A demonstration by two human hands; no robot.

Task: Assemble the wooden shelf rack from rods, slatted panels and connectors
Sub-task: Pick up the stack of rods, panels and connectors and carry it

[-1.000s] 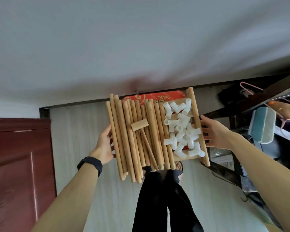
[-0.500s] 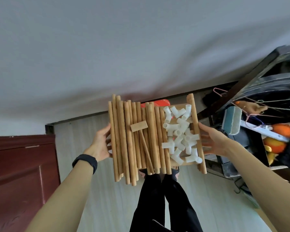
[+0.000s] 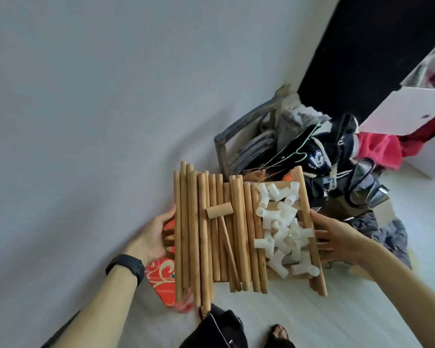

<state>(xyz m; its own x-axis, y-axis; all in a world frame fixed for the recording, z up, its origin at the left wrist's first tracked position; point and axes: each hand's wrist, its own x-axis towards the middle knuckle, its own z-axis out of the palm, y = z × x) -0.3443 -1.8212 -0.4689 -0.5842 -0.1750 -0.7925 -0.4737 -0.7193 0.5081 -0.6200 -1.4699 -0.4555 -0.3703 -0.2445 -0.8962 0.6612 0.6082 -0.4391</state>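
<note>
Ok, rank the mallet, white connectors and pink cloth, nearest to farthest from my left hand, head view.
1. Mallet, lying on the rods, closest to the left hand.
2. White connectors, right of the rods.
3. Pink cloth, far upper right.

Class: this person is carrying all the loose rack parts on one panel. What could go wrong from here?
1. The rods lie loose and overhang the panel; a tilt could send them, and the mallet on top, sliding off.
2. The connectors are heaped unsecured and might spill.
3. The left hand and right hand are both busy at the panel's sides, with clutter nearby: a trip would likely drop everything.
</note>
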